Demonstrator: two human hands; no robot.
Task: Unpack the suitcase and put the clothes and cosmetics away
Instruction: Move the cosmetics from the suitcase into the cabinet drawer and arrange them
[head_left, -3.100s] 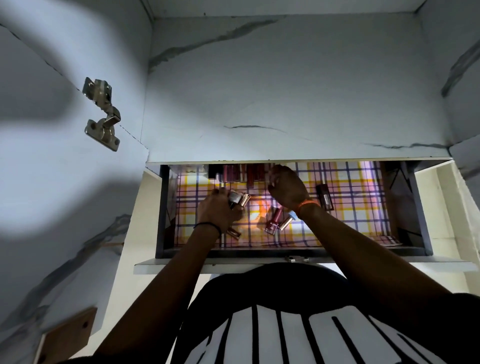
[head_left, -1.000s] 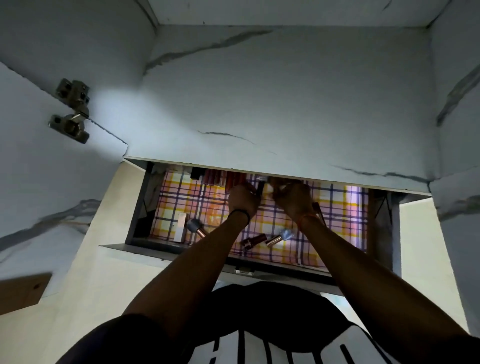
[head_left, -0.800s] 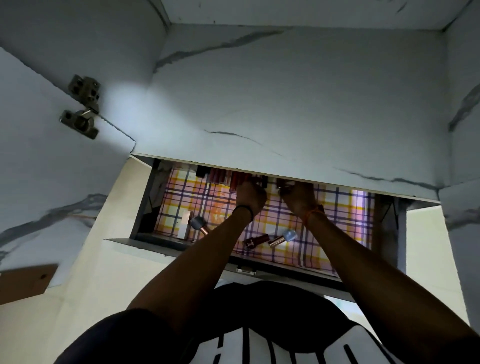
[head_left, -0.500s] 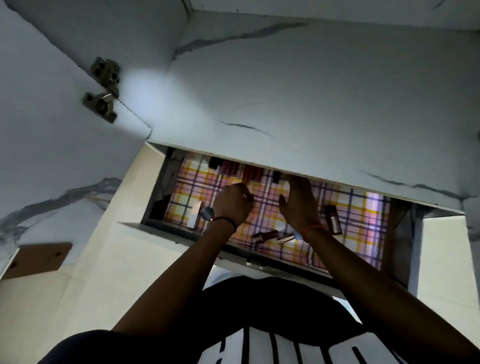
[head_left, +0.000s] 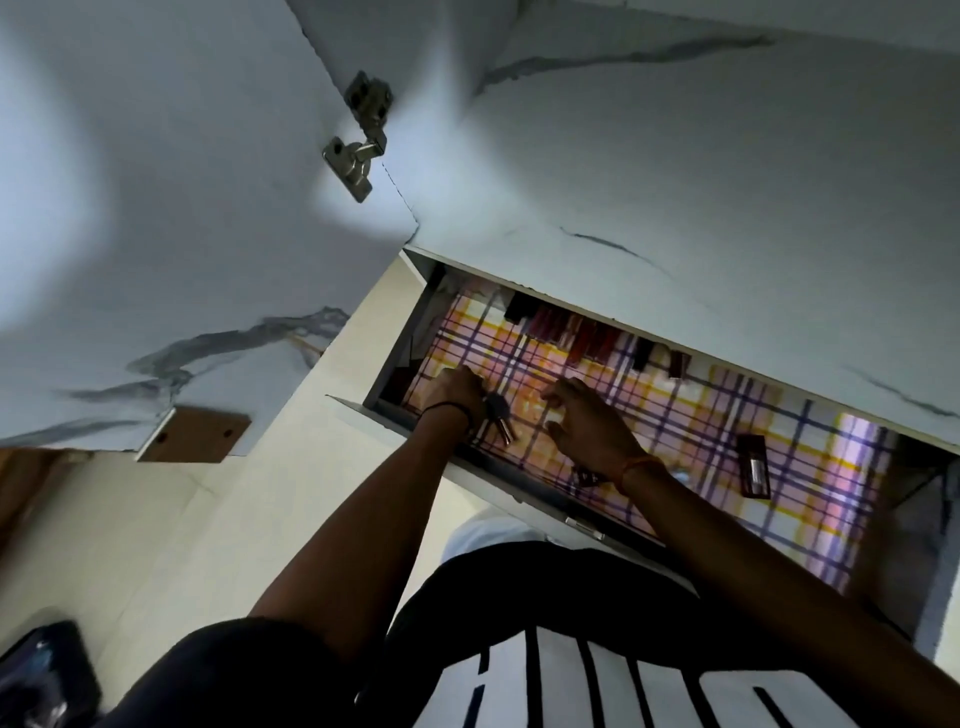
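Drawn back from the lipstick row (head_left: 571, 335) toward the drawer (head_left: 410, 415) front. Left hand (head_left: 457, 392) gripping a capped tube (head_left: 500, 415), right hand (head_left: 587, 421) loosely curled, empty. More cosmetics to line up, probably.

Two hands were in the drawer (head_left: 395, 364) — the left hand (head_left: 457, 392) and the right hand (head_left: 587, 426). One dark capped bottle (head_left: 497, 415) lay just beside the left hand, on its right-hand side. Beyond both hands, along the far wall, stood a row of reddish tubes (head_left: 566, 335) — packed too close and too dim for an exact count — followed by two darker upright pieces (head_left: 644, 353). To the right of the right hand lay one dark flat case (head_left: 754, 465). One small dark item (head_left: 584, 475) showed just under the right wrist. One metal hinge (head_left: 358, 150) sat well above the left hand.
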